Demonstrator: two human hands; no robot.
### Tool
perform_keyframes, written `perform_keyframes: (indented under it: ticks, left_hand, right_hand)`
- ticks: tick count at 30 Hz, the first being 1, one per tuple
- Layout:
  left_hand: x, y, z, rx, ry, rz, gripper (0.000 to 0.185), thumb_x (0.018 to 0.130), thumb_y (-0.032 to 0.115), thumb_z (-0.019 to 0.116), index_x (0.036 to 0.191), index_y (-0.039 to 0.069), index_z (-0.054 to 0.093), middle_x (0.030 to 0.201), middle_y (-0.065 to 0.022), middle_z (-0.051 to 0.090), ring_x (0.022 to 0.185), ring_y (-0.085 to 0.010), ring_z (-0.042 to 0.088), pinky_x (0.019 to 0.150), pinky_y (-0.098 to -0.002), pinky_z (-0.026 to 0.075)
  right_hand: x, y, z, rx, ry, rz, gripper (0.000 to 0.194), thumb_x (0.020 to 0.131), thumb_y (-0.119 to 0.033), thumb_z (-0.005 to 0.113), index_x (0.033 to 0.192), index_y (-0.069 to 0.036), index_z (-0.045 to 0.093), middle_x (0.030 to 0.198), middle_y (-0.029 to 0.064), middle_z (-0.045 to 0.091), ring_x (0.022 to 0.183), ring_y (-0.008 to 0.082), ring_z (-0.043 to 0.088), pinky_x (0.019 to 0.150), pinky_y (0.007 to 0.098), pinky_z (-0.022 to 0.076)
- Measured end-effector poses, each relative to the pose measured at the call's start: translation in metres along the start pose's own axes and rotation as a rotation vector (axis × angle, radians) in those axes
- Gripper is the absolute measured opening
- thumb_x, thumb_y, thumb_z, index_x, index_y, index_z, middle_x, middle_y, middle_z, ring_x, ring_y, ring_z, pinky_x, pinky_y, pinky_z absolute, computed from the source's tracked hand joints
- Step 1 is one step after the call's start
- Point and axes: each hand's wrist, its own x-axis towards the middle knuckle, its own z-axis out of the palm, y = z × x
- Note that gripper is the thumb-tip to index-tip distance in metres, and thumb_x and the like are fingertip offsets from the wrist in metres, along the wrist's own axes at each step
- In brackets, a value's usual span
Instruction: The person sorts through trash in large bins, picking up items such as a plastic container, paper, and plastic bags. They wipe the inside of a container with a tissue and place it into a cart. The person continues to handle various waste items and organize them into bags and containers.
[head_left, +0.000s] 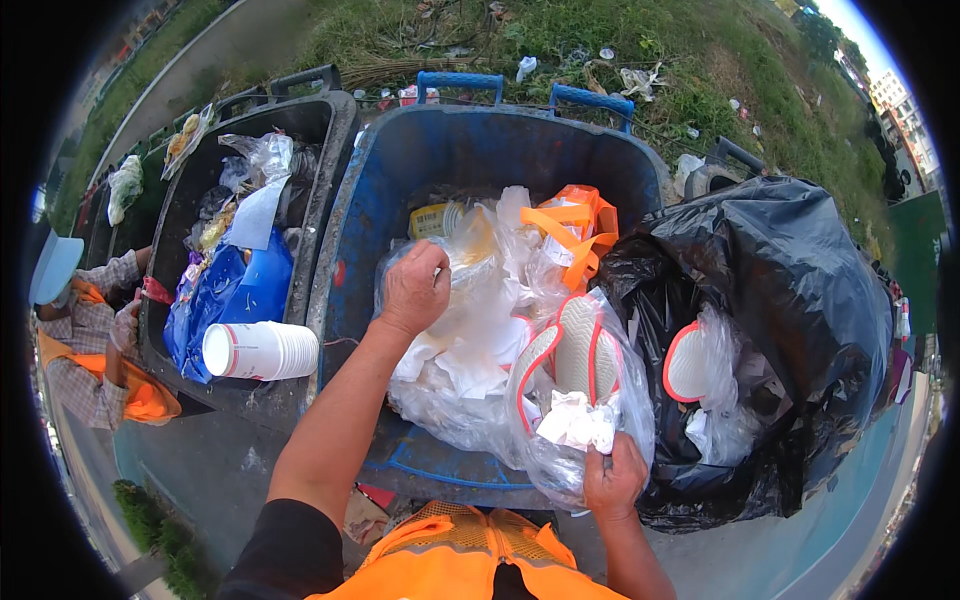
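My left hand (416, 289) is a curled fist over the left side of clear plastic bags (472, 247) in a blue wheeled bin (495, 139). Its fingertips are turned away, so whether it grips any film is hidden. Low at the bin's front right, my right hand (616, 476) pinches the edge of a clear plastic bag (637, 375). Inside that bag lie white slippers with coral trim (581, 341) and crumpled white tissue (577, 421). An orange bag with straps (600, 210) and a yellow container (437, 221) sit deeper in the bin.
A black garbage bag (810, 247) stands open at right, holding another white slipper sole (684, 364). Stacked paper cups (262, 351) lie on the front rim of a dark bin (319, 187) at left. Beyond it is a co-worker in an orange vest (150, 397). Littered grass (675, 45) lies behind.
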Motion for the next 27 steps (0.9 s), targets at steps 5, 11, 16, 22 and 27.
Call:
perform_keyframes:
  ticks: [5,11,16,22,27]
  left_hand:
    - [-0.002,-0.026,0.007,0.022,0.057,-0.217,0.013,0.087,0.003,0.075,0.097,0.007,0.067,0.099,-0.0151,0.070,0.095,-0.0417,0.071,0.082,-0.0510,0.057]
    - [0.012,-0.040,0.026,0.023,0.010,-0.360,0.017,0.088,0.005,0.076,0.105,0.007,0.072,0.107,-0.0151,0.075,0.101,-0.0407,0.073,0.088,-0.0497,0.058]
    - [0.022,-0.057,0.032,-0.041,0.042,-0.405,0.015,0.089,0.004,0.075,0.105,0.002,0.075,0.089,-0.0106,0.075,0.080,-0.0224,0.071,0.078,-0.0367,0.058]
    - [0.046,0.017,0.000,-0.109,-0.304,-0.458,0.014,0.092,0.004,0.077,0.105,-0.002,0.078,0.090,-0.0134,0.077,0.083,-0.0198,0.072,0.078,-0.0346,0.058]
    - [0.008,0.060,-0.005,0.028,-0.866,-0.305,0.014,0.089,0.005,0.077,0.102,0.001,0.081,0.103,-0.0199,0.081,0.096,-0.0354,0.077,0.087,-0.0456,0.060]
  right_hand:
    - [-0.003,0.002,-0.001,0.004,-0.008,-0.015,0.014,0.089,-0.001,0.075,0.101,0.003,0.067,0.089,0.0223,0.066,0.081,0.0476,0.066,0.069,0.0503,0.0519]
    - [0.000,0.006,0.002,-0.008,-0.004,-0.005,0.015,0.089,-0.001,0.076,0.102,0.002,0.068,0.089,0.0222,0.066,0.081,0.0473,0.066,0.070,0.0498,0.0523]
    - [-0.004,0.006,0.001,0.004,0.013,-0.045,0.018,0.093,-0.003,0.075,0.108,0.003,0.069,0.091,0.0223,0.069,0.079,0.0458,0.068,0.067,0.0513,0.0525]
    - [-0.004,0.008,0.000,-0.008,-0.027,-0.038,0.022,0.094,-0.004,0.076,0.113,0.004,0.069,0.094,0.0239,0.071,0.080,0.0462,0.069,0.068,0.0508,0.0547]
    - [-0.004,0.007,-0.001,-0.022,-0.011,-0.032,0.023,0.096,-0.005,0.076,0.116,0.005,0.070,0.096,0.0239,0.073,0.081,0.0461,0.071,0.070,0.0499,0.0565]
